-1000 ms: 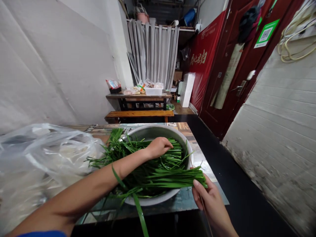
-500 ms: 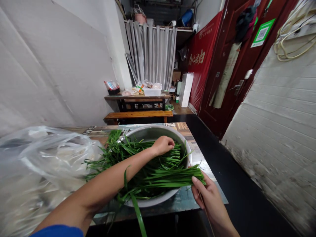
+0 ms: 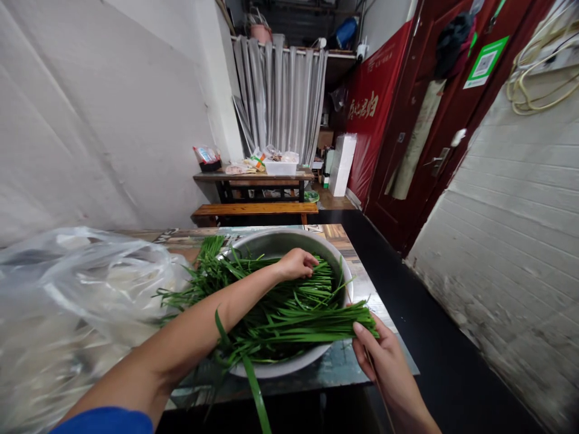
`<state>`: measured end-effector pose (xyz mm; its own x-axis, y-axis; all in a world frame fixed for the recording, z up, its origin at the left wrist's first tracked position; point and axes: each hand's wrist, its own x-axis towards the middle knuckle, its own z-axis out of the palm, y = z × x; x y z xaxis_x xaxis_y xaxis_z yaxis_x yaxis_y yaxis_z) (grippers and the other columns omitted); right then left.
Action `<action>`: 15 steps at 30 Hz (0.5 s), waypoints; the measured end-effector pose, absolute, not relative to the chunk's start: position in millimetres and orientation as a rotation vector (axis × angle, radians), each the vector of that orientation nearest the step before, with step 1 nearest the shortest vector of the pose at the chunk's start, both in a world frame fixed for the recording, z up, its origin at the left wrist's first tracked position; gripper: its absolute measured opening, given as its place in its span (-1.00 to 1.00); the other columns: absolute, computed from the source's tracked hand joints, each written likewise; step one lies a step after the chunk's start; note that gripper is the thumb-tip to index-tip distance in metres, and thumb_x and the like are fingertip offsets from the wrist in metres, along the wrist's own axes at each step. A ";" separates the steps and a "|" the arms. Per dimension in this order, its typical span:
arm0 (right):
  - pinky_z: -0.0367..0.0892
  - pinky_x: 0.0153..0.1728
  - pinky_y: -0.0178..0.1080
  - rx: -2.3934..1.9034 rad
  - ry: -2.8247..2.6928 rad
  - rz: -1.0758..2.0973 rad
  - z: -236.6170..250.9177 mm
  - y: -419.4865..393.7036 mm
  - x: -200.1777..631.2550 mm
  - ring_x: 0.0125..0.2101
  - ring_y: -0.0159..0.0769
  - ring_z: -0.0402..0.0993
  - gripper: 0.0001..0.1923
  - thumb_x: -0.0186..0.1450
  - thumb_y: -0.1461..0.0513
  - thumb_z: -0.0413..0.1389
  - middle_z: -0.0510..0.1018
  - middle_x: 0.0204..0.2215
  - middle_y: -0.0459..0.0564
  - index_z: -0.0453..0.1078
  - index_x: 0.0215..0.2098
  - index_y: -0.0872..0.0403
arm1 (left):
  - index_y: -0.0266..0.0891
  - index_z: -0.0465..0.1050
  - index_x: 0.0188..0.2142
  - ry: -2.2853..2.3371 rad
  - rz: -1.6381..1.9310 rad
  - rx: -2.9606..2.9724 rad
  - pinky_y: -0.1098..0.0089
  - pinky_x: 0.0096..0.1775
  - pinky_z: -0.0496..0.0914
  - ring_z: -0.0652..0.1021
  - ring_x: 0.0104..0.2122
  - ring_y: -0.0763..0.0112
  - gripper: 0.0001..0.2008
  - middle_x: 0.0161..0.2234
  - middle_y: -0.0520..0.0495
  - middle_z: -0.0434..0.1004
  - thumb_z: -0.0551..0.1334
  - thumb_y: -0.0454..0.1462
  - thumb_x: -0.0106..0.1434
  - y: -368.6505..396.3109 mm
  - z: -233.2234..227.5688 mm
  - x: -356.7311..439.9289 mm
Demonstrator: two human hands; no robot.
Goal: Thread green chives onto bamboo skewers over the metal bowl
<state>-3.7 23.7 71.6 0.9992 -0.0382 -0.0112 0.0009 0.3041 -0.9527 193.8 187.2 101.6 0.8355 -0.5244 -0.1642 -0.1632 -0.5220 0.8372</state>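
A large metal basin (image 3: 341,259) holds a heap of long green garlic chives (image 3: 266,301), with many leaves hanging over its left rim and front. My right hand (image 3: 384,355) grips the trimmed end of a bundle of chives (image 3: 316,322) that lies across the basin's right rim. A thin brown stick (image 3: 379,386) runs down along that palm. My left hand (image 3: 296,264) reaches across to the chive ends in the basin's far right part. Its fingers are curled close together at the stalks; whether a stalk is between them is hidden.
Clear plastic bags (image 3: 90,289) with pale contents lie left of the basin on the patterned table (image 3: 362,361). Beyond stand a wooden bench (image 3: 253,209) and another table with a white container (image 3: 280,167). A red door (image 3: 420,138) is at the right.
My left hand's fingers have loosened slightly and dipped toward the chive ends. The right hand keeps its bundle almost still. The view has shifted a little.
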 end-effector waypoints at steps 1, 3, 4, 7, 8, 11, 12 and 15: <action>-0.24 -0.82 -0.50 -1.261 0.033 -0.025 71.3 23.6 -3.5 -0.82 -0.63 -0.13 -0.69 0.25 0.13 0.05 0.20 -0.78 -0.29 0.22 -0.09 0.10 | -0.39 0.45 -0.26 -0.510 -0.476 2.132 0.53 -0.52 0.34 0.45 -0.60 0.51 -0.70 -0.58 0.02 0.46 0.20 -0.46 -0.07 187.2 101.4 194.0; -0.24 -0.82 -0.50 -1.257 0.035 -0.017 70.8 23.4 -3.0 -0.82 -0.63 -0.14 -0.67 0.25 0.13 0.05 0.20 -0.78 -0.29 0.21 -0.07 0.10 | -0.38 0.46 -0.35 -0.522 -0.437 2.194 0.53 -0.54 0.32 0.44 -0.62 0.50 -0.79 -0.62 0.02 0.44 0.22 -0.39 -0.06 187.2 101.5 194.3; -0.24 -0.82 -0.50 -1.254 0.038 -0.014 70.6 23.3 -2.8 -0.82 -0.63 -0.14 -0.66 0.24 0.12 0.05 0.20 -0.78 -0.29 0.21 -0.06 0.11 | -0.37 0.46 -0.39 -0.532 -0.427 2.224 0.53 -0.55 0.31 0.44 -0.62 0.49 -0.83 -0.62 0.01 0.44 0.22 -0.35 -0.04 187.2 102.0 194.2; -0.24 -0.82 -0.50 -1.248 0.043 -0.010 70.1 23.2 -2.1 -0.81 -0.63 -0.14 -0.64 0.24 0.12 0.06 0.21 -0.77 -0.28 0.21 -0.05 0.10 | -0.34 0.46 -0.45 -0.579 -0.389 2.328 0.53 -0.52 0.29 0.46 -0.59 0.49 -0.85 -0.60 -0.01 0.47 0.16 -0.30 0.02 187.4 105.4 192.5; -0.24 -0.82 -0.50 -1.246 0.043 -0.010 69.9 23.3 -2.0 -0.81 -0.63 -0.14 -0.64 0.24 0.12 0.06 0.21 -0.78 -0.28 0.21 -0.05 0.10 | -0.34 0.47 -0.46 -0.611 -0.356 2.374 0.53 -0.50 0.29 0.46 -0.57 0.48 -0.84 -0.59 -0.01 0.47 0.14 -0.30 0.03 187.5 107.1 191.6; -0.24 -0.82 -0.50 -1.246 0.040 -0.011 69.7 23.5 -2.7 -0.82 -0.63 -0.14 -0.65 0.23 0.12 0.06 0.19 -0.78 -0.29 0.23 -0.06 0.10 | -0.34 0.49 -0.51 -0.722 -0.239 2.496 0.52 -0.45 0.26 0.46 -0.51 0.45 -0.82 -0.58 -0.02 0.47 0.12 -0.30 0.05 187.7 112.1 189.2; -0.24 -0.82 -0.50 -1.246 0.042 -0.011 69.8 23.5 -3.2 -0.82 -0.63 -0.14 -0.64 0.23 0.12 0.07 0.19 -0.79 -0.29 0.23 -0.06 0.10 | -0.34 0.49 -0.50 -0.741 -0.214 2.514 0.52 -0.44 0.25 0.46 -0.49 0.45 -0.82 -0.57 -0.02 0.48 0.13 -0.30 0.05 187.6 113.4 188.8; -0.23 -0.82 -0.50 -1.250 0.055 -0.003 70.7 23.2 -4.8 -0.82 -0.63 -0.13 -0.63 0.23 0.11 0.07 0.20 -0.78 -0.28 0.22 -0.05 0.10 | -0.34 0.48 -0.47 -0.744 -0.173 2.522 0.52 -0.42 0.25 0.46 -0.48 0.45 -0.82 -0.52 -0.03 0.50 0.12 -0.30 0.06 186.6 116.5 187.6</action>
<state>-4.8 23.2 70.7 0.9987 -0.0320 -0.0403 -0.0281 0.3151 -0.9486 187.6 186.6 116.5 0.8426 -0.5383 0.0193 -0.4747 -0.7251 0.4989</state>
